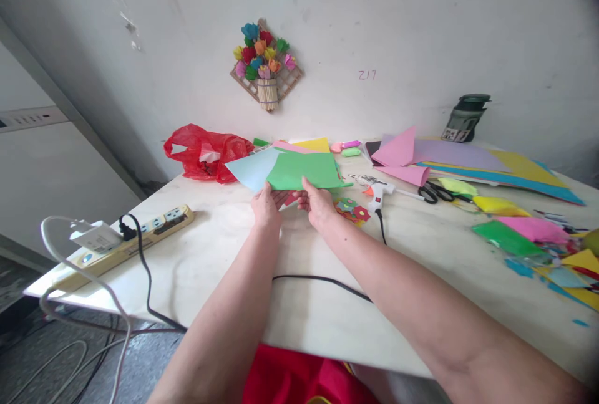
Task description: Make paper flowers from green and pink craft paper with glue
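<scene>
A green sheet of paper (304,169) is held up over the middle of the table by its near edge. My left hand (269,203) pinches its left corner, thumb on top and fingers underneath. My right hand (318,203) grips the same edge further right, its thumb on the paper. Behind the sheet a light blue paper (253,169) shows at the left, with pink and yellow paper (312,144) beyond. Just right of my right hand lie colourful paper flower shapes (352,211), partly hidden by the hand. A white glue gun (380,195) rests beside them.
A power strip (154,229) with plugs and cables lies at the left edge. A red plastic bag (206,153) sits at the back left. Scissors (435,192), large coloured sheets (463,156), a dark bottle (465,118) and paper scraps (533,229) occupy the right side.
</scene>
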Tool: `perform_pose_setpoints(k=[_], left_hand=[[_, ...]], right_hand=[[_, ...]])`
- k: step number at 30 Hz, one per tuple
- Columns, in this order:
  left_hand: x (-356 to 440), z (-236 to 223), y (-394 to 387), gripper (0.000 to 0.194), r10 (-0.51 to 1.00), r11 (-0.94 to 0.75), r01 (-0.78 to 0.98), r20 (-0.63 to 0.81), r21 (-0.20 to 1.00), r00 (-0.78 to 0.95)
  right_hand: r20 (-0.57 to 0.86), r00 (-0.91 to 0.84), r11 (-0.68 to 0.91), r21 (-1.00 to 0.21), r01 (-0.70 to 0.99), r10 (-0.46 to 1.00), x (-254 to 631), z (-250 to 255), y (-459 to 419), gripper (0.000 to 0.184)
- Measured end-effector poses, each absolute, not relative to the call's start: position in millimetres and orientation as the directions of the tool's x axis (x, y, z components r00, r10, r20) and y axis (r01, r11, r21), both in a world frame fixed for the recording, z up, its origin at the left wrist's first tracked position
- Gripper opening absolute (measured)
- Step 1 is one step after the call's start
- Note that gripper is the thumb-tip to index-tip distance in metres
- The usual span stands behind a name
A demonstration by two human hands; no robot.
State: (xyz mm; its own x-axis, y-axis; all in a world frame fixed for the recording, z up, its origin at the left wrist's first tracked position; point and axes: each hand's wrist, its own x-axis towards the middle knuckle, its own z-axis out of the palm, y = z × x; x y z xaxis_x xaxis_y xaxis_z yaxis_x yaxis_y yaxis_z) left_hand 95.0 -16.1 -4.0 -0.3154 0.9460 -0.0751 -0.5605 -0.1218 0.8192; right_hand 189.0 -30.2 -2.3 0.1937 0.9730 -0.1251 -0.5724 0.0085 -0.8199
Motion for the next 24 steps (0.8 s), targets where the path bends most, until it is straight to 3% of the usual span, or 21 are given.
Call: perform_pose_setpoints(k=[5, 9, 12, 17, 24], left_hand=[[89.9, -3.5, -12.9, 0.023, 0.917, -0.163, -0.573, -0.091, 0.803, -0.388], [93.9, -3.4, -15.6, 0.033, 0.961, -0.096, -0.573, -0.074, 0.814, -0.267], [97.5, -4.6, -17.4, 0.026, 0.986, -0.026, -0.562, -0.072, 0.827, -0.151], [98.6, -5.1, -17.3, 0.011, 0.988, -0.023, -0.573, -0.070, 0.819, -0.140], [96.2, -6.3, -15.1, 0.013, 0.988, -0.054, -0.591, -0.042, 0.805, -0.148]], right_hand=[[-0.135, 0.271, 0.052, -0.809, -0.585, 0.953, 196.8, -2.7, -28.0, 0.024], [-0.108, 0.303, 0.089, -0.817, -0.569, 0.947, 194.6, -6.6, -24.9, 0.020], [-0.089, 0.310, 0.101, -0.831, -0.547, 0.946, 191.3, -8.5, -25.0, 0.020], [-0.090, 0.294, 0.092, -0.828, -0.553, 0.952, 190.0, -7.0, -27.7, 0.021], [-0.166, 0.245, 0.020, -0.790, -0.612, 0.955, 196.7, -2.7, -25.8, 0.020]])
